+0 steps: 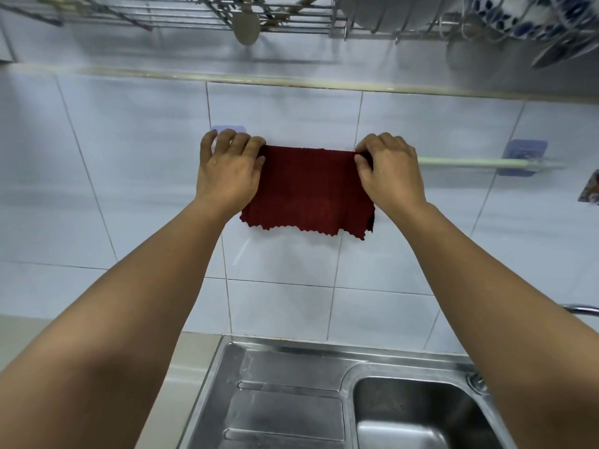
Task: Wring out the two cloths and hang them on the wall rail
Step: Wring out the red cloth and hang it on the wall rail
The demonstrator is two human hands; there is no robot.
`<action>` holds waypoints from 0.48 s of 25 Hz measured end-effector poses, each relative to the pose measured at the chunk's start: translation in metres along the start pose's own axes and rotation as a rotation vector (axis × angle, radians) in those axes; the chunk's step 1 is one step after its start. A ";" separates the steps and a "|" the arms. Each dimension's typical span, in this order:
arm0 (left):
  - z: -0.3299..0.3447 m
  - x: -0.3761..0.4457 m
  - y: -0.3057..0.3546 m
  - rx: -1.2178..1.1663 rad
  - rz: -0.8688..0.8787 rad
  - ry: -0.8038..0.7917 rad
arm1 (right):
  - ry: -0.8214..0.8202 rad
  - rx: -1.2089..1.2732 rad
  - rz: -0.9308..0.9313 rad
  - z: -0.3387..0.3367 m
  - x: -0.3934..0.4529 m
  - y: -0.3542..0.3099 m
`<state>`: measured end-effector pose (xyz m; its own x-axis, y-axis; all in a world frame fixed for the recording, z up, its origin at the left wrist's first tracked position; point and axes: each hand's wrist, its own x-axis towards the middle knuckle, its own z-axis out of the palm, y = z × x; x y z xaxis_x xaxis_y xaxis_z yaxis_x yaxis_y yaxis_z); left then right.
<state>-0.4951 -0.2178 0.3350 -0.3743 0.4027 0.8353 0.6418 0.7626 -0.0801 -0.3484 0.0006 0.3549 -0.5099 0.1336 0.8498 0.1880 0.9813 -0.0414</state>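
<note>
Above the steel sink (285, 396), left hand (228, 171) and right hand (387, 173) pinching the limp, light maroon cloth's (308, 189) top corners, draping it over the wall rail (479, 162).

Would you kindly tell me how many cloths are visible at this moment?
1. The dark red cloth hangs over the wall rail, with the left hand and right hand at its top corners. A second cloth is out of sight, perhaps outside the frame.
</note>
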 end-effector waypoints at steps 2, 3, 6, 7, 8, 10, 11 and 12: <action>0.000 -0.002 -0.005 0.006 -0.003 0.006 | -0.009 0.025 -0.004 0.002 0.001 -0.003; 0.000 -0.003 -0.006 0.013 -0.002 0.011 | -0.010 0.033 -0.012 0.002 0.001 -0.004; 0.002 -0.007 -0.009 0.014 -0.021 0.004 | -0.022 0.057 -0.024 0.003 0.001 -0.005; 0.002 -0.008 -0.011 0.006 -0.029 0.001 | -0.028 0.067 -0.030 0.004 0.001 -0.005; 0.003 -0.010 -0.011 0.000 -0.031 0.005 | -0.031 0.070 -0.031 0.004 0.001 -0.005; 0.004 -0.015 -0.011 -0.004 -0.045 0.035 | 0.032 0.039 0.006 0.004 -0.004 -0.005; 0.004 -0.019 -0.009 -0.014 -0.070 0.065 | 0.112 0.026 0.062 0.005 -0.010 -0.006; 0.005 -0.025 -0.006 -0.032 -0.107 0.100 | 0.193 0.035 0.139 0.007 -0.019 -0.007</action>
<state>-0.4930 -0.2305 0.3118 -0.3742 0.2668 0.8881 0.6234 0.7814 0.0279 -0.3459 -0.0078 0.3350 -0.3104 0.2415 0.9194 0.2144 0.9600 -0.1798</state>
